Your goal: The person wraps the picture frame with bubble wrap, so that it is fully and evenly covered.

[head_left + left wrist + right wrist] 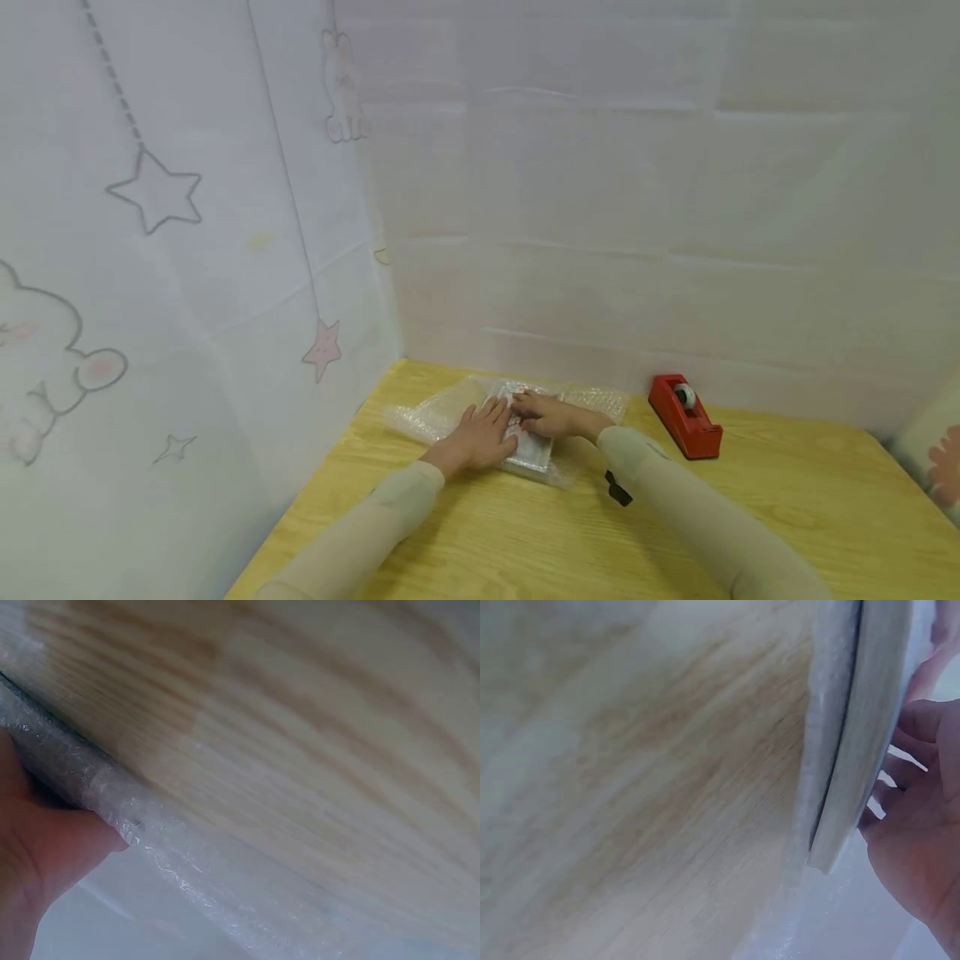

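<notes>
A flat rectangular slab with a pale border (534,454) lies on bubble wrap (429,417) near the table's back edge. Its straight, light edge (866,742) shows in the right wrist view, with wrap beneath it. My left hand (480,435) rests on top with fingers spread, pressing a fold of wrap over the slab. In the left wrist view the thumb side of that hand (45,851) touches the wrap (187,859). From the right, my right hand (551,415) lies over the slab, fingers slightly bent and touching its top. What its fingertips touch is partly hidden.
A red tape dispenser (686,417) with a roll stands to the right of the wrap. A small black object (618,489) lies by my right forearm. The wood-patterned table (480,550) meets draped, printed cloth (562,208) behind and at the left.
</notes>
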A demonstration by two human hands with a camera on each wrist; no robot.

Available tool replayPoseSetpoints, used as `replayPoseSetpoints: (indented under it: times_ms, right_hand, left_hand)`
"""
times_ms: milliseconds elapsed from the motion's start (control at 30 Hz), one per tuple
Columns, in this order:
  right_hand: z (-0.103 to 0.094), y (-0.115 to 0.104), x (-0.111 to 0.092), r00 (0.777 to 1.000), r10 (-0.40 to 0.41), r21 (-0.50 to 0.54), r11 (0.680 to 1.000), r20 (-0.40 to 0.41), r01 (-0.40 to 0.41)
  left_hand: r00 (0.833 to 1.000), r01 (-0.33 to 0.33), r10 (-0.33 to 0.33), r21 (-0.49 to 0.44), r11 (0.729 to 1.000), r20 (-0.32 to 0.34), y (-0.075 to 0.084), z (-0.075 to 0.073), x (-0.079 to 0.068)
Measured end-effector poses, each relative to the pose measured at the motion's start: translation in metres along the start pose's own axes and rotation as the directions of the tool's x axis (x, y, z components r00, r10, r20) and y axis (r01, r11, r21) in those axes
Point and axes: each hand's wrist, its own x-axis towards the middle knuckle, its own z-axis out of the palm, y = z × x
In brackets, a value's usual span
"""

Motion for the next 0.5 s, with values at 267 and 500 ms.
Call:
replayPoseSetpoints:
  times_ms: [267,500]
  right_hand:
    - [0.006,-0.011,-0.043,0.970,0.146,0.069,0.988,-0.196,-0.135]
    - [0.000,-0.016,-0.074,0.839,0.290,0.129,0.957,-0.461,-0.260]
  left_hand:
    - [0.999,-0.011,0.014,-0.043,0.999,0.050,0.005,0.002,-0.004]
    - [0.998,0.001,0.002,-0.065,0.998,0.058,-0.005,0.004,-0.011]
